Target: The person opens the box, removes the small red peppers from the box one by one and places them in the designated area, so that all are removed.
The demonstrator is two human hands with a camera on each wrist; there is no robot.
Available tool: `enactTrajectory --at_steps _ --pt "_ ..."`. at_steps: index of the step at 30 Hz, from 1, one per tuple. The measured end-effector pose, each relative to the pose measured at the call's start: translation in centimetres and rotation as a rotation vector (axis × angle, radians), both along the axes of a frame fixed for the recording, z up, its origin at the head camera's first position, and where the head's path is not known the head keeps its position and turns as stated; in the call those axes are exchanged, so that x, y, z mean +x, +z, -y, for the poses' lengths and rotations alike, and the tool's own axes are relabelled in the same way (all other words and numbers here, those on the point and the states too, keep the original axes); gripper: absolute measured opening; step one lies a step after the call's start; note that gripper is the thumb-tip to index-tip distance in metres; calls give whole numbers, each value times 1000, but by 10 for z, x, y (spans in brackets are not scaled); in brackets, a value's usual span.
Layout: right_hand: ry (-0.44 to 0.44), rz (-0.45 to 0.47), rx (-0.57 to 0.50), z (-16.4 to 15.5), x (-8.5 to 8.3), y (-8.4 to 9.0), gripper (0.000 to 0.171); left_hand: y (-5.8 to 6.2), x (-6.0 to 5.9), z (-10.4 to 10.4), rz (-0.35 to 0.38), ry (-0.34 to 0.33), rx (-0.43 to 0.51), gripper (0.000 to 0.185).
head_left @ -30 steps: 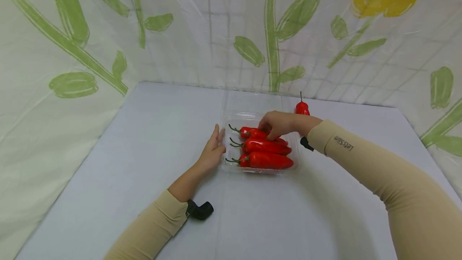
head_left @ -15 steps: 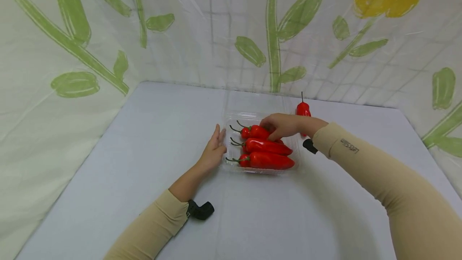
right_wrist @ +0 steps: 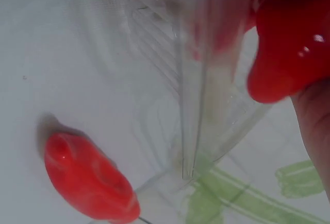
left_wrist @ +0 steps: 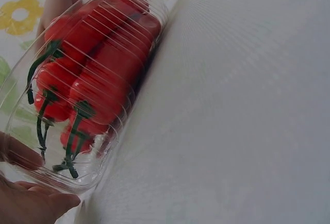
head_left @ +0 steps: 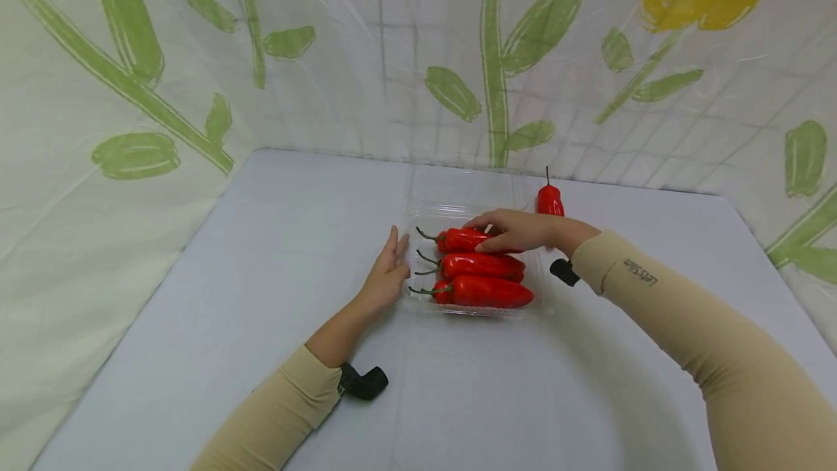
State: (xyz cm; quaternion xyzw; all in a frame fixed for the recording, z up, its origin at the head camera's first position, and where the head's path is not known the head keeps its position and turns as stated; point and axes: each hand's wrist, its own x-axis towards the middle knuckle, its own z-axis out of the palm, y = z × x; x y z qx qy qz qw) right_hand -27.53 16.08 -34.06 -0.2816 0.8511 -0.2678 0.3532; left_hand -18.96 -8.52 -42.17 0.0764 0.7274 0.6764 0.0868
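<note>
sleeves (head_left: pixel 686 325): beige, long | right: small dark lettering | wrists: black camera mounts (head_left: pixel 362 381)

Both arms reach forward in tan sleeves. The left hand (head_left: pixel 387 270) lies flat with straight fingers. The right hand (head_left: pixel 516 231) is palm down, fingers bent a little.

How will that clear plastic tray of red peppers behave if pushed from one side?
The clear plastic tray looks thin and ribbed, so its wall would probably flex. On the smooth table it likely slides rather than tips, being low and wide. The left hand rests flat against its left side, which probably stops sliding that way.
</note>
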Motion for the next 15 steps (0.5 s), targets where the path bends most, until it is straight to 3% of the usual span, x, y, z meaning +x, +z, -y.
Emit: enactTrajectory --at_steps 15 --pt "-17 42 -115 -8 6 2 55 0 0 0 -11 0 -15 75"
